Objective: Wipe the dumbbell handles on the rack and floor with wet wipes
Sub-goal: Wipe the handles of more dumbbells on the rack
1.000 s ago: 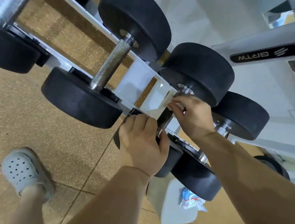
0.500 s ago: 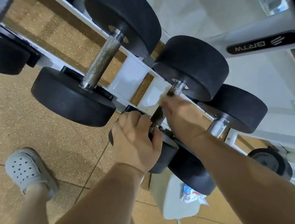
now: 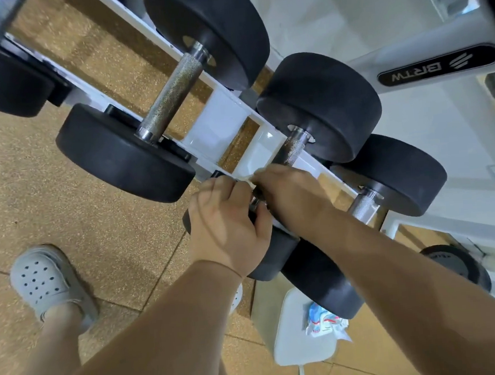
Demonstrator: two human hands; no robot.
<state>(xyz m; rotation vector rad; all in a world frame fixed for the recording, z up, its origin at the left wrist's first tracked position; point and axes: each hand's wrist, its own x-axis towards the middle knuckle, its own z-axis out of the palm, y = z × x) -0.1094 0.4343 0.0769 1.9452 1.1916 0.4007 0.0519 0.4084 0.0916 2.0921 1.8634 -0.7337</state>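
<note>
head cam: left hand (image 3: 228, 221) grips black rubber dumbbell end (image 3: 278, 253) to steady; right hand (image 3: 291, 195) pinches white wipe (image 3: 247, 181) round its knurled steel handle (image 3: 292, 151).

Dumbbells (image 3: 171, 98) are laid side by side across the rack (image 3: 221, 127). The middle dumbbell (image 3: 319, 104) is held at its near end by the left hand (image 3: 228, 227), farther along by the right hand (image 3: 291, 195).

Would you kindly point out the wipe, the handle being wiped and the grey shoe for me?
wipe (image 3: 246, 179), head view, on the white edge that shows.
handle (image 3: 292, 151), head view, on its bare knurled stretch.
shoe (image 3: 45, 281), head view, on its perforated top.
</note>
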